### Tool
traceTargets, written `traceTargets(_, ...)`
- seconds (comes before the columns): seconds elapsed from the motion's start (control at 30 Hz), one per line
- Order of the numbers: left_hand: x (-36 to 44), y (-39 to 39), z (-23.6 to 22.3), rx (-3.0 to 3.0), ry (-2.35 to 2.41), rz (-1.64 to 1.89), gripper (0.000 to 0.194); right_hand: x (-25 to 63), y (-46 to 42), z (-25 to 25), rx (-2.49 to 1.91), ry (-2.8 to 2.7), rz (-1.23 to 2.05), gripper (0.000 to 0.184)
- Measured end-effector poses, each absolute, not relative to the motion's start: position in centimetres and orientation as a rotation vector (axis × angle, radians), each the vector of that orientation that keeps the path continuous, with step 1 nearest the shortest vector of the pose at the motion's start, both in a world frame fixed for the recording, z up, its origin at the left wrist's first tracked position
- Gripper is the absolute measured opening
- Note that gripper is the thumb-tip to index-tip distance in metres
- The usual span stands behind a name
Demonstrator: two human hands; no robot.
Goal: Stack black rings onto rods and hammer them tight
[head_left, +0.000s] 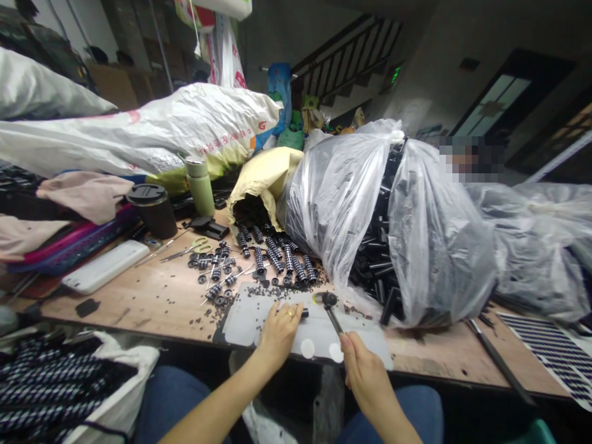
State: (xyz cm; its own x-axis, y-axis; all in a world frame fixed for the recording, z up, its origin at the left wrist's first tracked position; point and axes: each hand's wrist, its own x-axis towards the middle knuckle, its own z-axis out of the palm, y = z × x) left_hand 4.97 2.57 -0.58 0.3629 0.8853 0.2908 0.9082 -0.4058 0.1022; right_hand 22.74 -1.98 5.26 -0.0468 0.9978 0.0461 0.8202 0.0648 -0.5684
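Note:
My left hand (280, 333), with a ring on one finger, is closed over a short black tube (304, 312); only the tube's right end shows beyond the fingers. My right hand (365, 370) grips the handle of a small hammer (333, 319), whose dark head is raised to the right of the tube. Both hands are over a whitish mat (370, 339) at the table's front edge. Small black bits (266, 291) lie scattered along the mat's far side. Beyond them is a heap of black-and-white banded rollers (289, 262), partly spilling from a yellow paper sack (263, 176).
A large clear plastic bag (333, 203) of black tubes bulges at the right. Scissors (182, 250), a white case (105, 266), a dark cup (152, 213) and a green bottle (200, 188) stand or lie at left. Striped sheets (546, 351) lie far right.

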Motion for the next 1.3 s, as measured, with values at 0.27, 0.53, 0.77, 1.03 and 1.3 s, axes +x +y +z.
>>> traceTargets(0.27,5.4,1.5,-0.6,-2.561,-1.723,-0.526,0.043,22.5,-1.4,4.1,-1.907,-2.101,0.454,0.043)
traceTargets(0.53,6.4,-0.6,-1.0,-2.611,-1.732,-0.519,0.078,18.0,-3.5,10.1,-1.557,-1.982,0.485,0.039)
traceTargets(0.77,6.4,-0.7,-1.6,-2.660,-1.686,-0.554,0.059,16.6,-3.8,7.6,-1.512,-2.111,0.379,0.042)
traceTargets(1.03,5.9,0.2,-1.5,-2.674,-1.678,-0.498,0.067,16.0,-2.8,5.1,-1.691,-2.420,0.314,0.044)
traceTargets(1.3,5.9,0.9,-1.2,-2.642,-1.688,-0.607,0.072,17.0,-2.8,8.7,-1.565,-2.137,0.304,0.046)
